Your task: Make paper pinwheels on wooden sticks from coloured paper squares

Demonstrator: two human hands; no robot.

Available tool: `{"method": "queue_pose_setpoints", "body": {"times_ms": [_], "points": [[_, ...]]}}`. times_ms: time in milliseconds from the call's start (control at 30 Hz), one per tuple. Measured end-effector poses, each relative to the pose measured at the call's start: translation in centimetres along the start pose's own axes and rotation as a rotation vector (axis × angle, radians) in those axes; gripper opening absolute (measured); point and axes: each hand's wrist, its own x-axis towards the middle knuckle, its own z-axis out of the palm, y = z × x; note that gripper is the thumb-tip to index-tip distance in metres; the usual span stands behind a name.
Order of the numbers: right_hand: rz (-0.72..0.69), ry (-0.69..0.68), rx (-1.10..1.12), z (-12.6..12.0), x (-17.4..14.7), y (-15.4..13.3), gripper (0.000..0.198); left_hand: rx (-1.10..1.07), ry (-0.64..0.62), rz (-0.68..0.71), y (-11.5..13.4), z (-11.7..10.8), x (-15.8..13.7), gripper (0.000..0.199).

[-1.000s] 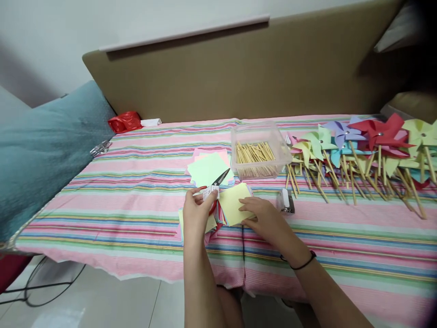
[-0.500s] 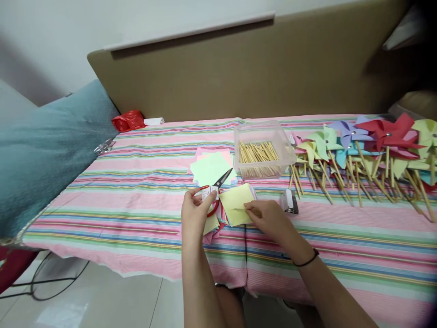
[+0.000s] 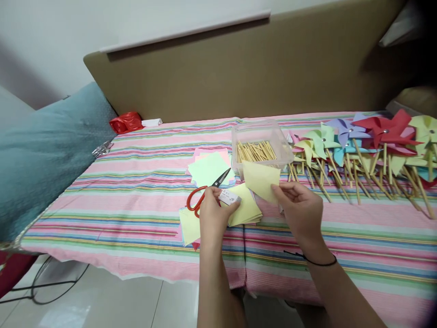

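Note:
My left hand is closed on a small white printed box, just above a stack of yellow square paper. Pinched by one edge in my right hand, a single yellow sheet is raised in front of the clear bin. Scissors with red handles lie beyond my left hand, their dark blades pointing away over a pile of pale green and pink sheets. More yellow paper rests to the left of my left wrist.
A clear plastic bin holds many short wooden sticks. Paper pinwheels on sticks are heaped at the right. A red plastic bag and a shiny clear packet lie at the far left on the striped cloth.
My right hand has lifted a yellow sheet off the stack and moved right. My left hand has shifted right with the small box, away from the scissors' handles.

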Motion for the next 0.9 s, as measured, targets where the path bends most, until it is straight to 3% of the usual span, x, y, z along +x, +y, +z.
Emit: {"method": "queue_pose_setpoints", "body": {"times_ms": [233,367,433,500,600,733,800,900], "points": [[0.041,0.074,0.130,-1.5,1.0,-0.1,0.013,0.465,-0.038,0.045,1.2,2.8,-0.1,0.054],[0.089,0.088,0.225,-2.0,1.4,0.4,0.014,0.580,-0.011,0.075,1.2,3.2,0.0,0.053],[0.107,0.085,0.263,-2.3,1.5,0.5,0.015,0.532,0.046,0.127,1.2,3.4,0.0,0.055],[0.098,0.068,0.280,-2.7,1.7,0.4,0.014,0.323,0.070,0.159,1.5,3.6,-0.1,0.048],[-0.033,-0.013,0.306,-3.5,2.0,0.2,0.006,-0.219,-0.101,0.074,2.6,4.2,-0.3,0.029],[-0.315,-0.156,0.208,-5.0,2.5,-0.2,0.019,-0.912,-0.377,-0.132,4.7,5.0,-1.0,0.056],[-0.337,-0.195,0.163,-5.9,2.8,-0.2,0.024,-1.090,-0.437,-0.180,5.4,5.1,-1.3,0.068],[-0.319,-0.274,0.145,-7.2,3.1,-0.1,0.028,-1.102,-0.474,-0.181,5.7,5.0,-1.4,0.071]]}}
